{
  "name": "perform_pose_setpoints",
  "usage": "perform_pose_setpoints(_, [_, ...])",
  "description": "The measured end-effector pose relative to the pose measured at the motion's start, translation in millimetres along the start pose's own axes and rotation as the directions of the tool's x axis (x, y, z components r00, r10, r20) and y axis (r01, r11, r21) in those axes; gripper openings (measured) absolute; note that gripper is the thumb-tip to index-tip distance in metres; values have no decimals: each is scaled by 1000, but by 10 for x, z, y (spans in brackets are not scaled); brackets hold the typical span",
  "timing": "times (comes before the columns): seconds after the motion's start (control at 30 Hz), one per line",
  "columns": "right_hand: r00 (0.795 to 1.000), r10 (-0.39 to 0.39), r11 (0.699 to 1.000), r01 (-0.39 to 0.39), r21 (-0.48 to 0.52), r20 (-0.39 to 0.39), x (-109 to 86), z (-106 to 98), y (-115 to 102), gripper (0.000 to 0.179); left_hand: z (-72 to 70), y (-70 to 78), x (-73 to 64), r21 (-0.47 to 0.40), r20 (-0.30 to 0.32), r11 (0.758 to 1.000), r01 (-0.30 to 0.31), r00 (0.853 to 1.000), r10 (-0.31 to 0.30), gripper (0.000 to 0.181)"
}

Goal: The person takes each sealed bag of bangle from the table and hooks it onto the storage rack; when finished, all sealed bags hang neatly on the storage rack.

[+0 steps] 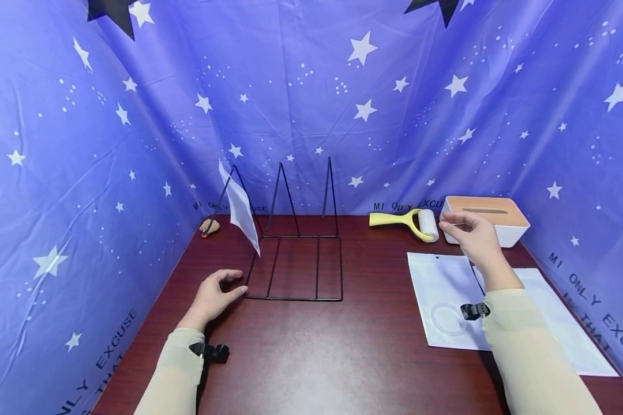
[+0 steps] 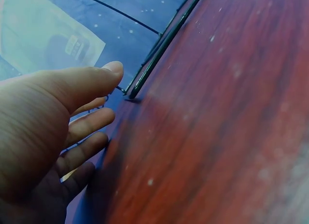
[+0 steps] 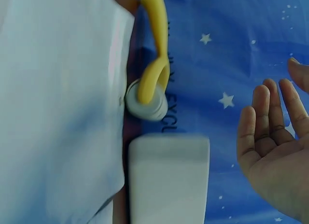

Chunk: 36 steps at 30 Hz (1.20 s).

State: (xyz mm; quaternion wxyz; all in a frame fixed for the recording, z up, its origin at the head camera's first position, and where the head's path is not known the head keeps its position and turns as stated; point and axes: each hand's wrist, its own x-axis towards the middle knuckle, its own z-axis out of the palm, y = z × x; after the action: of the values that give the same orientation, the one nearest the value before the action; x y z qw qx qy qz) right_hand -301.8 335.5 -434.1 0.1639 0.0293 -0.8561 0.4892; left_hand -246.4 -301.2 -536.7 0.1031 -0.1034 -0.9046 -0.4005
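Note:
My left hand (image 1: pixel 233 283) rests on the dark red table (image 1: pixel 311 346), fingers relaxed and holding nothing, its thumb by the front left corner of a black wire rack (image 1: pixel 296 271). The left wrist view shows that hand (image 2: pixel 77 113) open beside the rack's wire (image 2: pixel 164 45). A white sheet (image 1: pixel 240 210) leans in the rack's left divider. My right hand (image 1: pixel 450 225) hovers empty, fingers loosely curved, between a yellow-handled lint roller (image 1: pixel 405 222) and a white tissue box (image 1: pixel 485 214). In the right wrist view its palm (image 3: pixel 275 137) is open.
Flat white bags (image 1: pixel 441 288) lie on the table under my right forearm, one showing a ring outline. A small tan object (image 1: pixel 210 226) sits at the back left corner. Blue star-print cloth (image 1: pixel 342 86) walls in three sides.

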Motion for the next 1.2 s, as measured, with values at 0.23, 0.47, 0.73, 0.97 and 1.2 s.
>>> perform_pose_setpoints(0.23, [994, 26, 999, -22, -43, 111, 14, -116, 187, 46, -6, 5, -13, 34, 10, 999, -3, 1000, 3, 43])
perform_pose_setpoints(0.47, [968, 62, 994, -37, -107, 245, 49, -187, 370, 49, -5, 17, -20, 56, 21, 998, -4, 1000, 3, 44])
perform_pose_setpoints(0.73, [927, 154, 978, -93, -188, 341, 74, -248, 509, 62, 5, 31, -21, 77, 43, 996, -33, 999, 30, 49])
perform_pose_setpoints(0.97, [905, 163, 978, -96, -185, 393, 88, -310, 638, 60, 10, 30, -24, 80, 53, 996, -27, 998, 23, 53])
perform_pose_setpoints(1.2, [903, 151, 976, -73, -204, 401, 103, -375, 775, 54, 16, 41, -23, 77, 52, 997, -20, 999, 16, 54])
